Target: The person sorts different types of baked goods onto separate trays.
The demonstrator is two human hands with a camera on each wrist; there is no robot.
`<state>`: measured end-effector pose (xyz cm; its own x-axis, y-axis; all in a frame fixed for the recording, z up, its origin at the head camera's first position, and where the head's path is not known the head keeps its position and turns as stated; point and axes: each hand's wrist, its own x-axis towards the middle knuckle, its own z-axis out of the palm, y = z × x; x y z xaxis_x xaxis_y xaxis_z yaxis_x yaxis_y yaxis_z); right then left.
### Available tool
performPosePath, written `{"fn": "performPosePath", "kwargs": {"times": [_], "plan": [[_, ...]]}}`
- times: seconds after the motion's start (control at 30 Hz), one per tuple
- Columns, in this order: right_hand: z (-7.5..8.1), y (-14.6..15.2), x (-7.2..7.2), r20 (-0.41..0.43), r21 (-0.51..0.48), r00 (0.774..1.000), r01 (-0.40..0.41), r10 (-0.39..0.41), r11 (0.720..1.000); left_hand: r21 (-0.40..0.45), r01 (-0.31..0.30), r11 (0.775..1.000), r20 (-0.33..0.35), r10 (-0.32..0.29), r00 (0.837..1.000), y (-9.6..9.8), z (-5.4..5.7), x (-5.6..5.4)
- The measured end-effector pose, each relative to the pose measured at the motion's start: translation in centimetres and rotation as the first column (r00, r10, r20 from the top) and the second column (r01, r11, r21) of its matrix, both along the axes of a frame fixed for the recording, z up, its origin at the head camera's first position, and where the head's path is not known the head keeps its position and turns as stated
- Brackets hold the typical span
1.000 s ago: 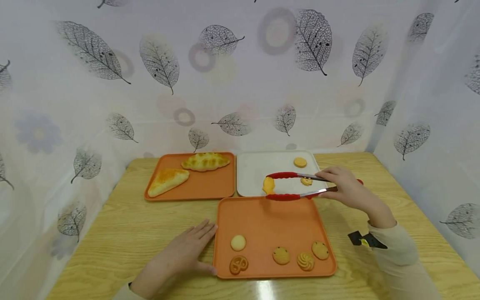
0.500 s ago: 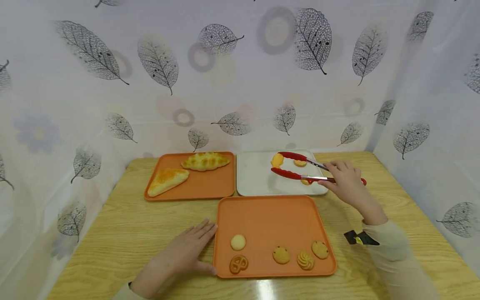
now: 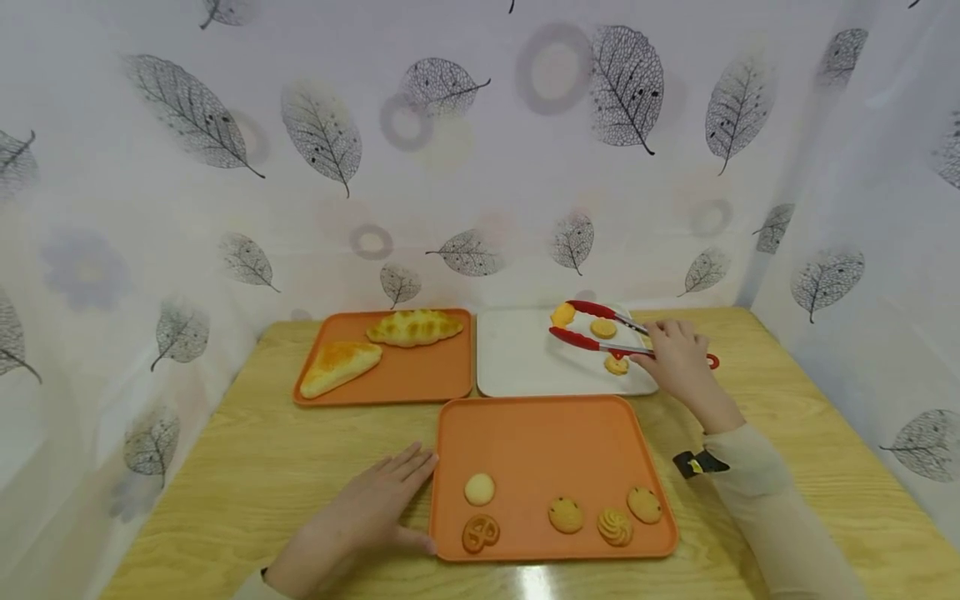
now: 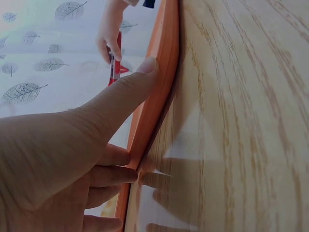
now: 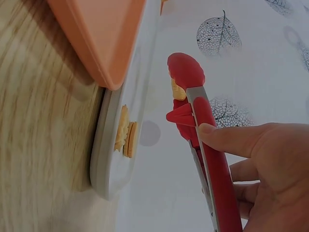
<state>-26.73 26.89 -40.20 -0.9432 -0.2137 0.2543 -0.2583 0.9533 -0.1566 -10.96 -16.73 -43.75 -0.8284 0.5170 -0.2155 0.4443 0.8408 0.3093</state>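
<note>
My right hand [image 3: 681, 358] grips red-tipped metal tongs [image 3: 581, 340] over the white tray [image 3: 517, 358]. At the tong tips shows a small yellow-orange biscuit [image 3: 562, 315], near the upper tip; in the right wrist view the biscuit [image 5: 178, 91] appears between the red heads. Below the tongs, a round biscuit [image 3: 603, 328] and a ruffled cookie [image 3: 617, 364] lie on the white tray. My left hand [image 3: 375, 500] rests with straight fingers at the left edge of the front orange tray [image 3: 540, 442]. In the left wrist view its thumb [image 4: 140, 75] touches the tray's rim.
The front tray bears a pale round cookie [image 3: 479, 489], a pretzel [image 3: 480, 532] and several other cookies near its front edge. A second orange tray [image 3: 420, 379] at back left holds a triangular pastry [image 3: 339, 367] and a long bread [image 3: 415, 327]. A leaf-patterned cloth stands behind.
My right hand has carried the tongs and the yellow-orange biscuit back and slightly right, from the white tray's front edge to over its back part. The left hand has stayed at the front tray.
</note>
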Motion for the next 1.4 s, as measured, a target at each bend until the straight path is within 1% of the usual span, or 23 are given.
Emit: {"fn": "performPosePath", "kwargs": {"times": [0.1,0.33,0.53,0.8,1.1,1.23,1.4], "plan": [[-0.3,-0.1,-0.7,0.022,0.011,1.000,0.003,-0.003,1.000,0.003,-0.002,1.000,0.006,0.002,1.000,0.0,-0.1,0.0],[-0.9,-0.2,-2.0,0.110,0.044,0.993,0.026,-0.031,0.999,-0.001,-0.003,1.000,0.003,0.003,1.000,0.0,-0.1,0.0],[-1.2,-0.2,-2.7,0.128,0.053,0.991,0.029,-0.036,0.998,-0.005,-0.005,1.000,0.009,0.005,1.000,0.1,-0.1,0.1],[-1.1,-0.6,-2.9,0.140,0.059,0.990,0.011,-0.020,0.998,-0.004,-0.004,1.000,-0.009,0.004,1.000,0.1,-0.1,0.0],[-1.1,-0.6,-3.1,0.156,0.025,0.987,0.020,-0.023,1.000,-0.003,0.001,1.000,-0.015,-0.001,1.000,0.0,0.0,0.0],[-0.8,-0.4,-2.7,0.160,-0.001,0.987,0.023,-0.023,1.000,-0.008,0.002,1.000,-0.015,-0.002,1.000,0.0,0.0,0.0],[-0.8,0.0,-2.0,0.148,-0.041,0.989,0.016,-0.010,0.999,-0.008,0.000,1.000,-0.013,0.000,1.000,0.0,0.0,0.0]]}}
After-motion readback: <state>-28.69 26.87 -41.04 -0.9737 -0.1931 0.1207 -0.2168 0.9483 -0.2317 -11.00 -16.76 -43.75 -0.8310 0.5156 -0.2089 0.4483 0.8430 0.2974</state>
